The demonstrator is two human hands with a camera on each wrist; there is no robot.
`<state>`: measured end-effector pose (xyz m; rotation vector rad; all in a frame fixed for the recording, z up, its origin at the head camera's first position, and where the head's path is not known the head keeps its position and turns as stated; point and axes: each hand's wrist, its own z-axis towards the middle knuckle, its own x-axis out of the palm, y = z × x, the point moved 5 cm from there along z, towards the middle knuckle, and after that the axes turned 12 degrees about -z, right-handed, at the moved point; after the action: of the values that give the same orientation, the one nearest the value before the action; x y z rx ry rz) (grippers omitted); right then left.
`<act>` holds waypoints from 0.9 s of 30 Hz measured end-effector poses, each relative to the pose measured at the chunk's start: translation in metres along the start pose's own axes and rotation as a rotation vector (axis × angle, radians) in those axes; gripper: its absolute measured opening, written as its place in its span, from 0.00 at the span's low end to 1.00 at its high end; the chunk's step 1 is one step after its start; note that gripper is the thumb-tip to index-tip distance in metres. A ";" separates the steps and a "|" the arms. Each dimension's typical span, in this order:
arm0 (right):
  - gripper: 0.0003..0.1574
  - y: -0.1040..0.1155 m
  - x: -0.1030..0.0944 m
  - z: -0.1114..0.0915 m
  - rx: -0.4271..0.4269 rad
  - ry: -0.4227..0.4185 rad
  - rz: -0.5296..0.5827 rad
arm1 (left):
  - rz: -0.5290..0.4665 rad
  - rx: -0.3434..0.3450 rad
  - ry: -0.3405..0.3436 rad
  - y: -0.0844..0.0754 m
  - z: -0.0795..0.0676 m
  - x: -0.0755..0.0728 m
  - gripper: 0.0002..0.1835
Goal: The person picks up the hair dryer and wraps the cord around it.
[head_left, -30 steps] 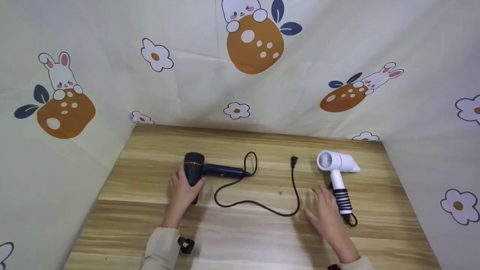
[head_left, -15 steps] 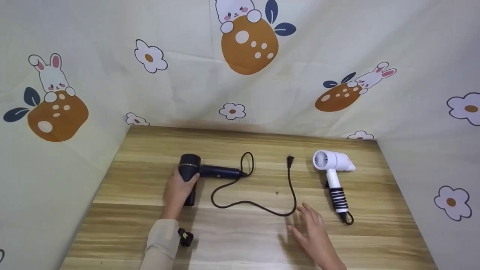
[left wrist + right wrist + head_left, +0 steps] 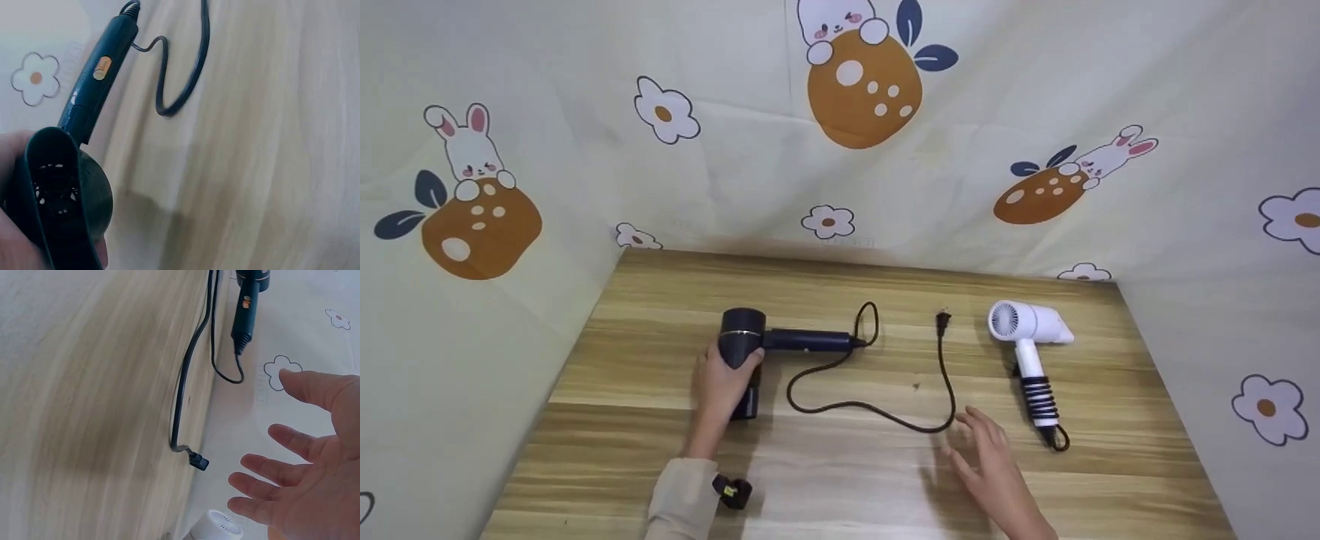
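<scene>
In the head view, my left hand (image 3: 722,382) grips the barrel of a dark blue hair dryer (image 3: 810,340), whose handle points right. Its nozzle end faces me, and the left wrist view looks into that opening of the hair dryer (image 3: 62,191). A black cord (image 3: 870,405) runs from the handle in a curve to a plug (image 3: 943,322). Near the cord's lowest bend, my right hand (image 3: 990,465) hovers with spread fingers and holds nothing. The right wrist view shows the right hand (image 3: 304,467) palm and fingers extended.
On the right lies a white hair dryer (image 3: 1039,322), its own black cord (image 3: 1040,401) coiled round the handle. All stands on a wood-grain table (image 3: 840,480), walled at the back and sides by cream cloth (image 3: 735,180) printed with rabbits and flowers.
My right hand has drawn back from beside the white hair dryer's handle, leftward and towards me. My left hand keeps its grip, and the dark hair dryer has shifted slightly.
</scene>
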<state>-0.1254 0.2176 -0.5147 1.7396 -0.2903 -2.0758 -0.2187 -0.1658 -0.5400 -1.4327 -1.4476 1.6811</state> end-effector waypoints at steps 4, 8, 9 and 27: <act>0.27 0.003 -0.004 0.002 0.022 0.021 0.032 | -0.176 -0.049 0.024 -0.009 -0.012 -0.002 0.46; 0.28 0.008 -0.011 0.004 0.026 0.012 0.058 | -0.370 -0.091 0.082 -0.021 -0.027 -0.002 0.41; 0.28 0.009 -0.014 0.005 0.018 0.002 0.062 | -0.408 -0.092 0.099 -0.024 -0.031 -0.002 0.40; 0.35 0.053 -0.065 0.052 -0.175 -0.348 0.343 | -0.742 -0.181 0.410 -0.062 -0.101 0.013 0.34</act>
<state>-0.1579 0.1936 -0.4248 1.1329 -0.4578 -2.0638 -0.1463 -0.0955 -0.4761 -1.0376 -1.6302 0.7715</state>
